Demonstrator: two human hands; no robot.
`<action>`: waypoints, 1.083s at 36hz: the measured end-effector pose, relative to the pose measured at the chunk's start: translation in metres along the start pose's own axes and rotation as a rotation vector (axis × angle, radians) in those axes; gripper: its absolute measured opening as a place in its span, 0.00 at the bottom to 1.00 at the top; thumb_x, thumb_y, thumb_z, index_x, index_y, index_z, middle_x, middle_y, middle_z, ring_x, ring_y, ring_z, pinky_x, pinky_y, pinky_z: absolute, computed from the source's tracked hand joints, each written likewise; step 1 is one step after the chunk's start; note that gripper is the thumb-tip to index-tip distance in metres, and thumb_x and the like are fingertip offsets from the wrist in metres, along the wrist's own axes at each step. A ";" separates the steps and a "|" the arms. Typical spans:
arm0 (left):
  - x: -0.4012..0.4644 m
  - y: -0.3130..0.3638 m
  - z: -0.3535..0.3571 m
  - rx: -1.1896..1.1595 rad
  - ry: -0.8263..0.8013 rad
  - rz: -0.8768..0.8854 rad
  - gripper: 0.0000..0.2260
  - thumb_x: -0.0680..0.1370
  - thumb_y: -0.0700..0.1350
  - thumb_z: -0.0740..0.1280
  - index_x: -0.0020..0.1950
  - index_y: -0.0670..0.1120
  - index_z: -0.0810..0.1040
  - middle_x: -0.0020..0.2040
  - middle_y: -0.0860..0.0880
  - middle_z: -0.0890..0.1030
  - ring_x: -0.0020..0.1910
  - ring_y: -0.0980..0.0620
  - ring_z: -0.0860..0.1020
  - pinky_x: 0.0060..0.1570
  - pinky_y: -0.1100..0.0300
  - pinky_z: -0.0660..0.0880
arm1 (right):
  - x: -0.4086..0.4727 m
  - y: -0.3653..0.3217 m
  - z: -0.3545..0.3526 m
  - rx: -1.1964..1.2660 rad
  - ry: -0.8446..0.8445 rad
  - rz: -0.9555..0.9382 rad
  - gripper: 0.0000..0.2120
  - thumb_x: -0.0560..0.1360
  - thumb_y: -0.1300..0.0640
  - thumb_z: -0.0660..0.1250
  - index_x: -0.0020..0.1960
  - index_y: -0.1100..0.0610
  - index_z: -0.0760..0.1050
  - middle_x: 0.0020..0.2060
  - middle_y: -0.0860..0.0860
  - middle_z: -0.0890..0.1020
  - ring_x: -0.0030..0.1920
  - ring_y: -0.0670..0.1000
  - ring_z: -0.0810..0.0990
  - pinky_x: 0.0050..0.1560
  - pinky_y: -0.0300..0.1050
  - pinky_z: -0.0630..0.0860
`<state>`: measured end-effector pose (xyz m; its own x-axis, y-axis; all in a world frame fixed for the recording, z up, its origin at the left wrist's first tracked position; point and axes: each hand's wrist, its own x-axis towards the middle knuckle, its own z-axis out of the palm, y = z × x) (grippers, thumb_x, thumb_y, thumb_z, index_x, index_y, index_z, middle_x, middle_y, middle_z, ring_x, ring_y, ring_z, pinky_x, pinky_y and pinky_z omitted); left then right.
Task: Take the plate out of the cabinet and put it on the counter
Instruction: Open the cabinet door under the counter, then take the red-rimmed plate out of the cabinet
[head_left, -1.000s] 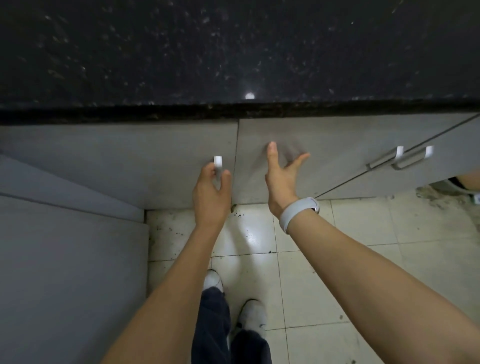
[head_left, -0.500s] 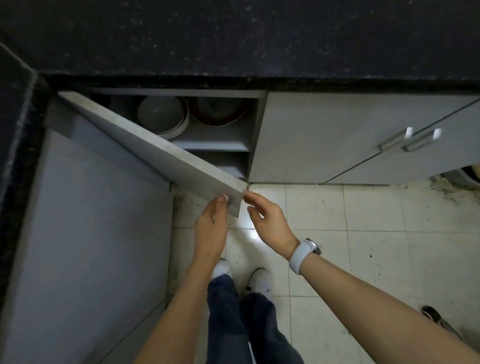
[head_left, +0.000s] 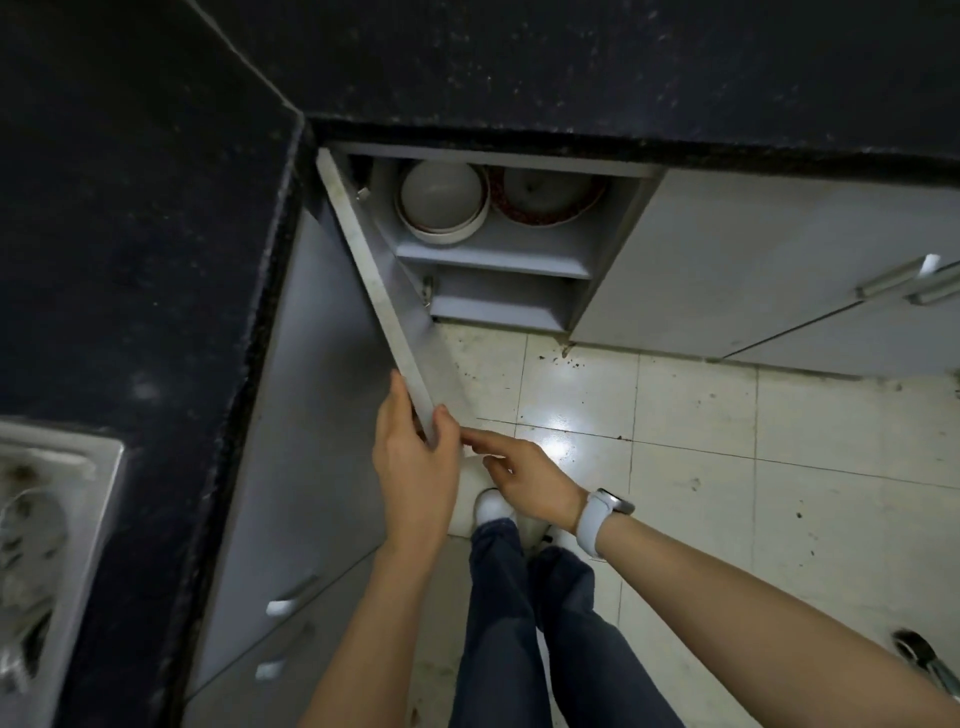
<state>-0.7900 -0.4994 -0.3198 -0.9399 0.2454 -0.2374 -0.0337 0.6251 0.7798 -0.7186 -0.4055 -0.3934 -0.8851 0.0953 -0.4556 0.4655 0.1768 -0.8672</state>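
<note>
Legs: dark trousers (head_left: 519, 623) and pale shoes (head_left: 491, 506) at the bottom of the view, standing on the tiled floor (head_left: 701, 493).
Right arm: comes in from the lower right, a pale wristband (head_left: 595, 522) around the wrist.
Right hand (head_left: 524, 480): holds nothing; fingers loosely extended, the forefinger tip reaching toward the lower corner of the cabinet door, just beside the left thumb.
Left hand (head_left: 415, 467): closed on the free end of the cabinet door (head_left: 384, 291), fingers behind the panel and thumb on its near face.
Cabinet door: swung wide open, seen almost edge-on, running from the hand up to its hinge side under the counter corner.
Side cabinets: grey fronts with two pale handles (head_left: 280, 605) to the left of the arm.
Sink (head_left: 57, 519): metal basin set in the counter at the far left edge.
Cabinet (head_left: 519, 260): open, with an upper shelf and a lower one under it.
Upper shelf, left: a stack of pale bowls (head_left: 441, 202).
Plate (head_left: 548, 200): on the upper shelf to the right of the bowls, touching or nearly touching them, dark-red patterned rim, partly hidden by the cabinet's top edge.
Neighbouring door (head_left: 753, 260): closed, to the right of the opening.
Counter (head_left: 571, 67): black speckled stone, wrapping the corner above the cabinet and down the left side.
</note>
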 end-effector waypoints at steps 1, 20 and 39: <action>-0.001 -0.002 -0.004 0.031 0.010 -0.008 0.24 0.77 0.43 0.60 0.73 0.48 0.59 0.64 0.44 0.72 0.60 0.48 0.73 0.59 0.55 0.73 | 0.001 -0.002 0.002 -0.019 -0.029 0.008 0.23 0.76 0.68 0.53 0.68 0.52 0.65 0.68 0.52 0.72 0.67 0.48 0.69 0.67 0.36 0.63; 0.010 0.029 0.002 0.554 0.119 0.222 0.23 0.74 0.40 0.64 0.68 0.43 0.66 0.69 0.40 0.70 0.69 0.40 0.66 0.69 0.41 0.58 | 0.006 -0.015 -0.077 -0.035 0.242 0.124 0.17 0.75 0.67 0.53 0.61 0.58 0.72 0.56 0.57 0.80 0.56 0.54 0.77 0.55 0.40 0.70; 0.229 0.050 0.116 0.445 0.594 0.927 0.32 0.73 0.43 0.61 0.74 0.50 0.50 0.74 0.35 0.57 0.74 0.34 0.52 0.71 0.34 0.49 | 0.209 0.077 -0.162 0.622 0.733 0.151 0.16 0.76 0.61 0.59 0.63 0.62 0.66 0.52 0.61 0.77 0.54 0.59 0.77 0.61 0.60 0.74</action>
<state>-0.9674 -0.3262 -0.4025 -0.5578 0.4310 0.7093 0.7535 0.6212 0.2152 -0.8675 -0.2132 -0.5234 -0.4976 0.6978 -0.5152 0.3037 -0.4161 -0.8571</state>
